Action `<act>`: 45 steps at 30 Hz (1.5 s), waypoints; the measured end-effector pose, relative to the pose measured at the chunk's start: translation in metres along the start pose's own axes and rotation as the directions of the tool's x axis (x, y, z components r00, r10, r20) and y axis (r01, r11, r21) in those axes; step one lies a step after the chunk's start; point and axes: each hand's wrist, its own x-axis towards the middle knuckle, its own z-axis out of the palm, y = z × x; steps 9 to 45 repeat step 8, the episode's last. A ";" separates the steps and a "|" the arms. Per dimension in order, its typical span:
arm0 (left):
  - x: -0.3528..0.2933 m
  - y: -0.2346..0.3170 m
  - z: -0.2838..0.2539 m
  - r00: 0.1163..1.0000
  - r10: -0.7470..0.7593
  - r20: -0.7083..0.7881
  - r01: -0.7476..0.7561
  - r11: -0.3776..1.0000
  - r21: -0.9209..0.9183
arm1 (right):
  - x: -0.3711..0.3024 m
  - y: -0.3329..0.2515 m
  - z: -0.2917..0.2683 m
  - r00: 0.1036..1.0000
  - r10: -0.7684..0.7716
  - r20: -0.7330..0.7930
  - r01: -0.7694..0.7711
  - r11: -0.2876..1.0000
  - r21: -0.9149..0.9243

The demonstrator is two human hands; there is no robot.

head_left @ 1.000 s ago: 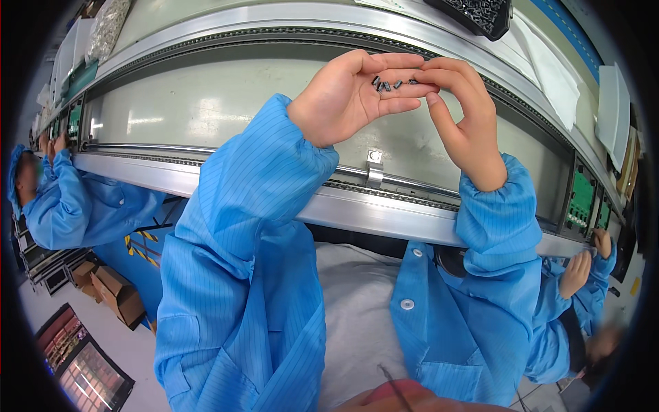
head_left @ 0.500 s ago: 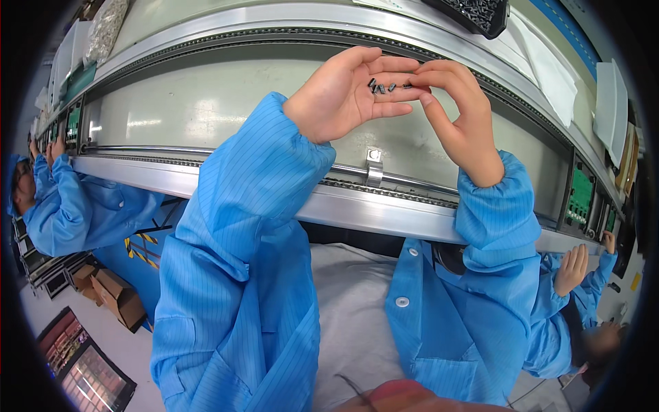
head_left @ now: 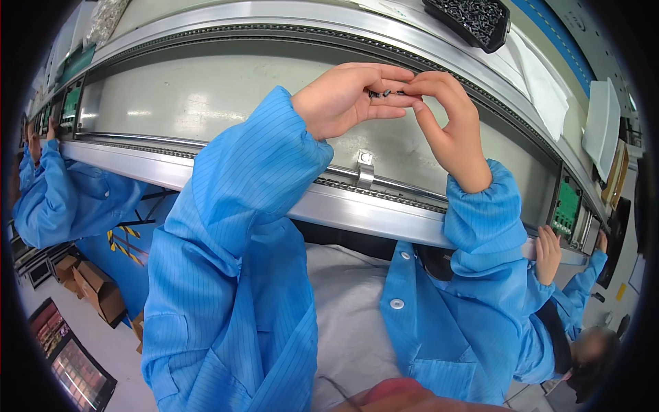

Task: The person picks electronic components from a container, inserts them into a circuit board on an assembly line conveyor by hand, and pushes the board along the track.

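Observation:
My left hand (head_left: 334,103) is held palm up over the conveyor, its fingers stretched toward the right. Several small black electronic components (head_left: 386,93) lie on those fingers. Thumb and index finger of my right hand (head_left: 449,123) come together at the left fingertips, pinching a small dark component (head_left: 401,92). Its exact shape is hard to make out at this size. Both hands are above the conveyor bed, apart from its rails.
A black bin (head_left: 473,20) full of small dark parts stands beyond the far rail (head_left: 274,27). The near rail (head_left: 384,216) carries a metal bracket (head_left: 365,168). Green circuit boards (head_left: 566,206) sit at the right. Co-workers in blue (head_left: 75,196) are on both sides.
The left palm has tilted, so fewer of the components show. Both hands stay together at the fingertips and sit slightly lower. The whole view has shifted a little.

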 end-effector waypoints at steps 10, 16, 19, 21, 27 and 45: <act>0.008 -0.009 -0.001 0.997 -0.057 -0.043 0.057 0.998 0.006 | -0.006 0.005 -0.003 1.000 0.002 0.027 -0.002 1.000 0.006; 0.008 -0.009 -0.001 0.997 -0.057 -0.043 0.057 0.998 0.006 | -0.006 0.005 -0.003 1.000 0.002 0.027 -0.002 1.000 0.006; 0.008 -0.009 -0.001 0.997 -0.057 -0.043 0.057 0.998 0.006 | -0.006 0.005 -0.003 1.000 0.002 0.027 -0.002 1.000 0.006; 0.008 -0.009 -0.001 0.997 -0.057 -0.043 0.057 0.998 0.006 | -0.006 0.005 -0.003 1.000 0.002 0.027 -0.002 1.000 0.006; 0.008 -0.009 -0.001 0.997 -0.057 -0.043 0.057 0.998 0.006 | -0.006 0.005 -0.003 1.000 0.002 0.027 -0.002 1.000 0.006; 0.008 -0.009 -0.001 0.997 -0.057 -0.043 0.057 0.998 0.006 | -0.006 0.005 -0.003 1.000 0.002 0.027 -0.002 1.000 0.006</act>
